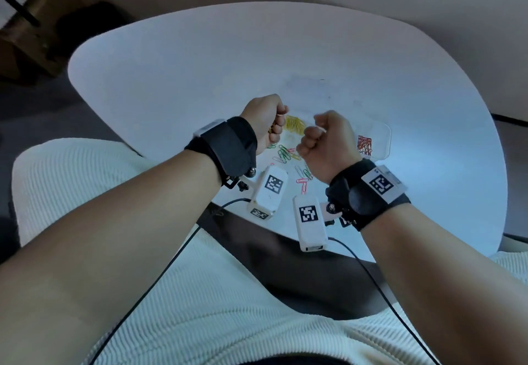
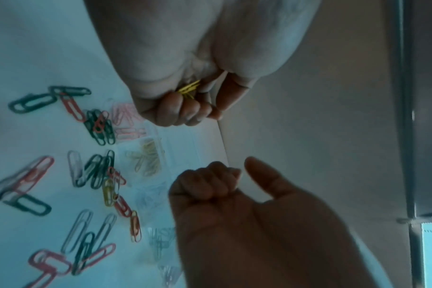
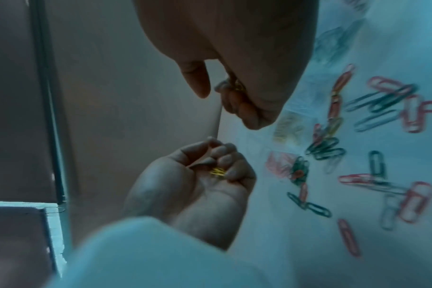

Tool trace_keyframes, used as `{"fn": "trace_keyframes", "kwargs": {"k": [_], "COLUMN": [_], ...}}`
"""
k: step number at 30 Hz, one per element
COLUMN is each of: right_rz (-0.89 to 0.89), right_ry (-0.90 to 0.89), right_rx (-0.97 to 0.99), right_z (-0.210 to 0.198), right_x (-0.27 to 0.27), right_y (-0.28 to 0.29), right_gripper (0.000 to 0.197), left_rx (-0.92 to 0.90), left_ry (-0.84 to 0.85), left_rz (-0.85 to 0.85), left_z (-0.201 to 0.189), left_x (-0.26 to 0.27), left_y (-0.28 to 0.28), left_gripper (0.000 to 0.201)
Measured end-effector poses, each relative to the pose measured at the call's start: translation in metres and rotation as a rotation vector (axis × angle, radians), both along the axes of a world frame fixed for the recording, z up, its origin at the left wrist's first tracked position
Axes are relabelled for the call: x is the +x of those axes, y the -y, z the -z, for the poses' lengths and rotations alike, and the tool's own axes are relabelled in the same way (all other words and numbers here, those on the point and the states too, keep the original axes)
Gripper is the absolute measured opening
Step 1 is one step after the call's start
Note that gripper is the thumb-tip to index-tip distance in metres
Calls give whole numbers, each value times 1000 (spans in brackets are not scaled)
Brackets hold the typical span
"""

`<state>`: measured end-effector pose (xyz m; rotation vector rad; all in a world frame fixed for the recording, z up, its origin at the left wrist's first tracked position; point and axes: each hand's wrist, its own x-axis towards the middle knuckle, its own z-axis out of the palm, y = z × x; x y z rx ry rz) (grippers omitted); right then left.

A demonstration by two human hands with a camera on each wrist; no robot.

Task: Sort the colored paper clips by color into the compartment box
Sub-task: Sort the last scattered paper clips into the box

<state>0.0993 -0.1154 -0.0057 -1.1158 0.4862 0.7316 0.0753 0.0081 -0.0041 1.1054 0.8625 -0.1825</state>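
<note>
My left hand [image 1: 265, 120] is curled round a small bunch of yellow paper clips [image 2: 189, 89], which also show in its palm in the right wrist view [image 3: 217, 171]. My right hand [image 1: 323, 142] is a fist close beside it, and a yellowish clip [image 3: 232, 83] shows between its curled fingers. Both hands hover above the clear compartment box [image 1: 385, 142]. One compartment holds yellow clips [image 1: 294, 124] and another holds red clips [image 1: 364, 144]. Loose green, red, pink and white clips [image 1: 285, 153] lie on the table just in front of the box.
The white rounded table [image 1: 200, 64] has bare surface to the left and behind the box. Loose clips [image 2: 94, 171] spread toward my body. Wrist camera units and cables hang near the table's front edge [image 1: 268, 190]. A dark shelf [image 1: 34, 36] stands far left.
</note>
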Motion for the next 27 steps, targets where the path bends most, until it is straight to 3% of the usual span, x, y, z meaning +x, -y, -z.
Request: {"fn": "trace_keyframes", "kwargs": {"k": [4,6,8,12,19,23,27], "right_rz": [13,-65,-109,-27,77,105,-34], "right_ry": [29,-3,-44,-30,75,114,200], "right_rx": [-67,-131,-167,-97,-69,-26,-53], "right_z": [-12,-13,-11,-7,3,1,-7], "right_x": [22,30,32,24,-4,-10,-18], "right_y": [-18,-20,-18,-2,28,35,34], "right_gripper": [15,35,57,64,51,33,10], "left_rx": [275,321,234,0,-28,149,372], "left_ry": [-22,-21,33,198,228,295,320], "left_rz": [132,165,126,-10,273,334,400], "left_z": [-3,-4,-6,-10,-1,-4,-8], "left_x": [6,9,10,14,8,5,0], "left_y": [-1,-2,0,9,18,16,11], "left_gripper": [15,16,14,20,50,39,19]}}
